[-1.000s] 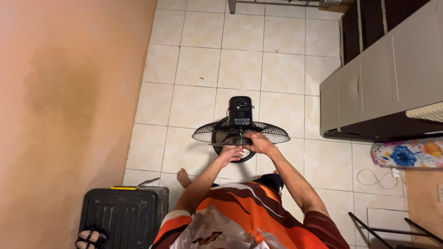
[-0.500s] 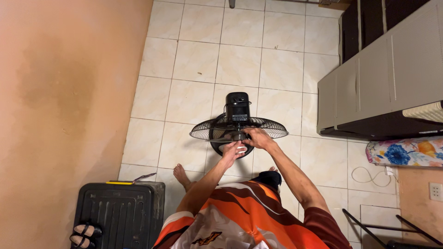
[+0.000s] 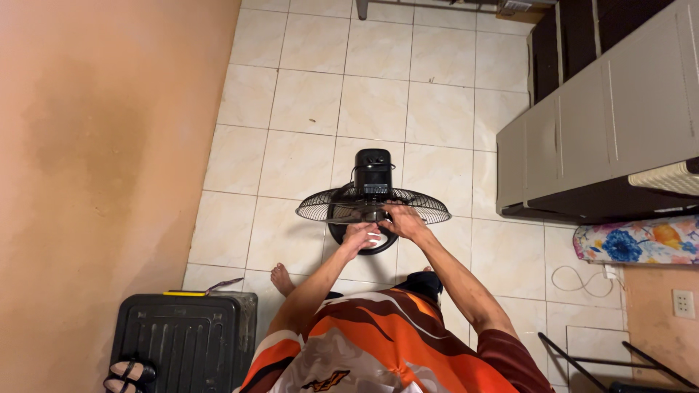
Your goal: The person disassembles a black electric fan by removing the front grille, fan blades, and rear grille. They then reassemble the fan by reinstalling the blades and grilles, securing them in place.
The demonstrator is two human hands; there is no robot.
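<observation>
The standing fan (image 3: 373, 204) stands on the tiled floor (image 3: 313, 102) just in front of the person. Both hands work together at its middle: the left hand (image 3: 360, 236) below, the right hand (image 3: 404, 222) gripping the wire grille (image 3: 320, 209), probably to steady it.

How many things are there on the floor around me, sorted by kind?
Fan: 1, both hands at its wire guard, left hand, right hand
Black case: 1
Sandals: 1 pair
White cord: 1
Grey cabinet: 1
Total: 5
</observation>
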